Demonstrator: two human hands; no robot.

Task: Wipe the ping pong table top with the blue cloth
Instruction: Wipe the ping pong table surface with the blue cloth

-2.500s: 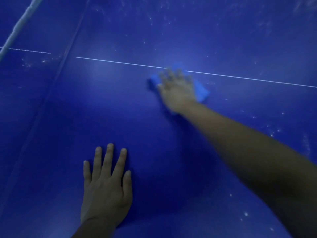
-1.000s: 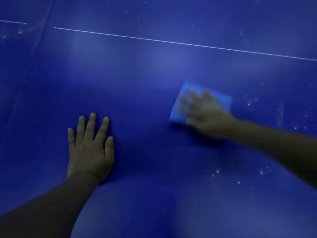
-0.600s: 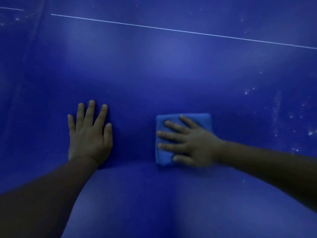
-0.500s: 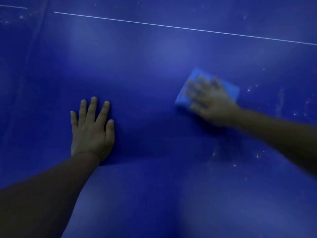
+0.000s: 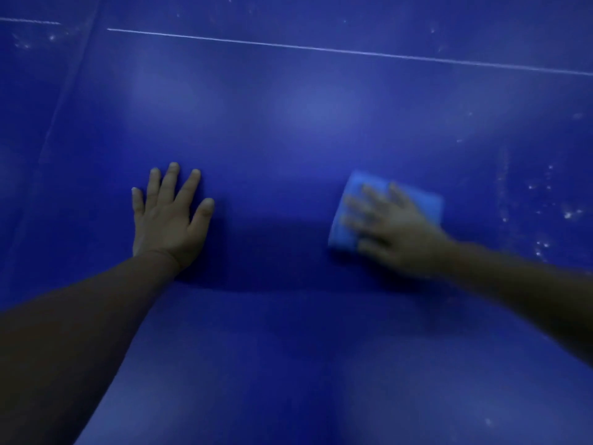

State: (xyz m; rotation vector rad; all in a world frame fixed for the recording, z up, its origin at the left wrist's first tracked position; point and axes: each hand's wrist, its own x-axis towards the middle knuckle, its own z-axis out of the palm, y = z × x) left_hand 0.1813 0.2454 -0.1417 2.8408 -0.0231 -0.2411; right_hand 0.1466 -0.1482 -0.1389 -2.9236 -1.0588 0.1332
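R hand (image 5: 396, 231) is pressing flat, fingers spread, on cloth (image 5: 351, 200), blurred. L hand (image 5: 168, 216) is lying flat on table (image 5: 288, 123) left of cloth, fingers straight. White line (image 5: 321, 49) is running well beyond cloth; specks (image 5: 568, 215) right of it.

Two bare forearms, no sleeve, watch, band or glove anywhere along them up to the picture's edge. Left hand (image 5: 170, 220) sharp in outline, four fingers and thumb plain to see, short pale nails on the fingertips, no ring. Right hand (image 5: 394, 229) smeared by blur, fingers only soft streaks, nails and knuckles too indistinct to make out.
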